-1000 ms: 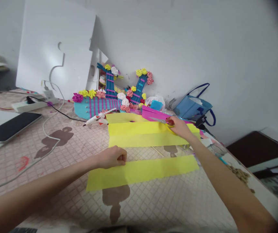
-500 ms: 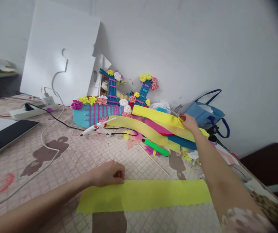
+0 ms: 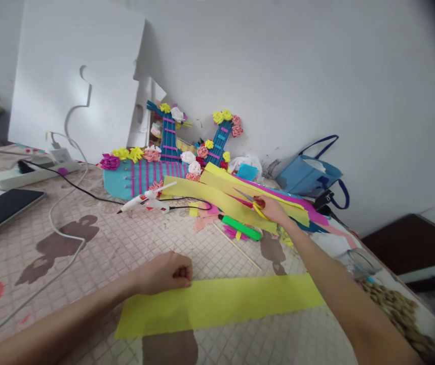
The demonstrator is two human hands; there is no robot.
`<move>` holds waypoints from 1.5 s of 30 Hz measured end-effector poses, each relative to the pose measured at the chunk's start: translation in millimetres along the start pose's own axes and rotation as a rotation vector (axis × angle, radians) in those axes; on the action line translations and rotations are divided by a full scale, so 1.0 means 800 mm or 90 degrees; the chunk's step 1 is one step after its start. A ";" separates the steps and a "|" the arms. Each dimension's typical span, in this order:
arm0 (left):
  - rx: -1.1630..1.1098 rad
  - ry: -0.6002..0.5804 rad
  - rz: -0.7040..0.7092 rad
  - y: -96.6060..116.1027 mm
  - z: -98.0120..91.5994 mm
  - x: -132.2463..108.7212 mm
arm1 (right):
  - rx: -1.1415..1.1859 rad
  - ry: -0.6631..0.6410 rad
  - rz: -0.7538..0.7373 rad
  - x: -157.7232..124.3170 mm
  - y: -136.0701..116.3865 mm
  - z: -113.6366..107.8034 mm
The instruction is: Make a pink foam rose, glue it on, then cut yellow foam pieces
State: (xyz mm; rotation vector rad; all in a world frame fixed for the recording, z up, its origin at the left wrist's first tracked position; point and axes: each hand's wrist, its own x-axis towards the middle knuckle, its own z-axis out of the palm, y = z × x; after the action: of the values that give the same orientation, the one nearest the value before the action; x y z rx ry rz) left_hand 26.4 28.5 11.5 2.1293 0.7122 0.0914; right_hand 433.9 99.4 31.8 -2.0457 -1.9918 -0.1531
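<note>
My left hand (image 3: pixel 166 272) is a closed fist resting on the left part of a long yellow paper strip (image 3: pixel 236 303) that lies flat near the table's front. Farther back to the right, my right hand (image 3: pixel 270 209) grips red and yellow scissors (image 3: pixel 251 200), blades pointing left. It sits over a pile of yellow paper sheets (image 3: pixel 217 190) stacked on pink and blue sheets.
A blue paper craft with paper flowers (image 3: pixel 156 162) leans by the wall. A white glue gun (image 3: pixel 145 200), a green marker (image 3: pixel 240 228), a thin wooden stick (image 3: pixel 236 246), a power strip (image 3: pixel 31 170) with cables, a tablet (image 3: pixel 0 210), a white board (image 3: pixel 76 81) and a blue bag (image 3: pixel 310 175) surround the work area.
My right hand lifted the folded yellow sheets away from the middle, set them on the pile at the back right, and came back down with the scissors. The left fist stayed on the strip.
</note>
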 end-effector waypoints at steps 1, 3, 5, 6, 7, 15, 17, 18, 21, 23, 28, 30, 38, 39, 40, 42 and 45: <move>0.002 0.002 0.003 0.000 0.000 -0.001 | 0.000 -0.005 0.004 -0.008 -0.005 0.001; 0.006 0.008 0.011 -0.001 0.002 -0.003 | -0.004 -0.006 0.024 -0.024 -0.011 0.002; 0.011 0.012 0.018 -0.001 0.003 -0.003 | -0.008 -0.003 0.050 -0.040 -0.015 0.002; 0.014 0.015 0.021 -0.001 0.004 -0.003 | -0.009 -0.003 0.063 -0.048 -0.017 0.001; 0.015 0.019 0.024 0.000 0.004 -0.003 | -0.009 -0.003 0.074 -0.055 -0.019 0.000; 0.067 0.091 0.035 -0.003 -0.010 -0.005 | 0.048 -0.020 0.070 -0.131 -0.067 -0.021; 0.099 0.119 0.033 -0.010 -0.014 -0.005 | 0.092 -0.006 0.033 -0.149 -0.073 -0.026; 0.111 0.128 0.036 -0.013 -0.015 -0.005 | 0.104 0.010 0.031 -0.157 -0.072 -0.027; 0.135 0.133 0.059 -0.019 -0.017 -0.006 | 0.090 0.063 0.099 -0.176 -0.054 -0.026; 0.149 0.124 0.076 -0.018 -0.018 -0.007 | 0.073 0.081 0.133 -0.186 -0.033 -0.022; 0.166 0.103 0.098 -0.014 -0.019 -0.009 | 0.057 0.071 0.115 -0.206 0.016 -0.009; 0.163 0.093 0.096 -0.013 -0.019 -0.009 | 0.056 0.054 0.097 -0.208 0.028 -0.005; 0.172 0.026 0.081 -0.014 -0.036 -0.017 | 0.042 0.030 0.082 -0.189 0.050 0.002; 0.174 0.021 0.078 -0.015 -0.040 -0.018 | 0.038 0.033 0.090 -0.187 0.051 0.001; 0.179 0.022 0.075 -0.017 -0.043 -0.019 | 0.033 0.040 0.099 -0.186 0.049 -0.002; 0.195 0.034 0.070 -0.020 -0.050 -0.021 | 0.024 0.061 0.108 -0.186 0.038 -0.010; 0.214 0.052 0.067 -0.024 -0.058 -0.022 | 0.052 0.089 0.078 -0.190 -0.006 -0.025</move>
State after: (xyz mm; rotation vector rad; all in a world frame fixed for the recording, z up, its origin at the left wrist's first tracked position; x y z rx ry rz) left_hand -11.3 61.5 28.7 2.4969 0.7004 0.1226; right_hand 425.0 -52.3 10.8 -2.0400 -1.7567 -0.1805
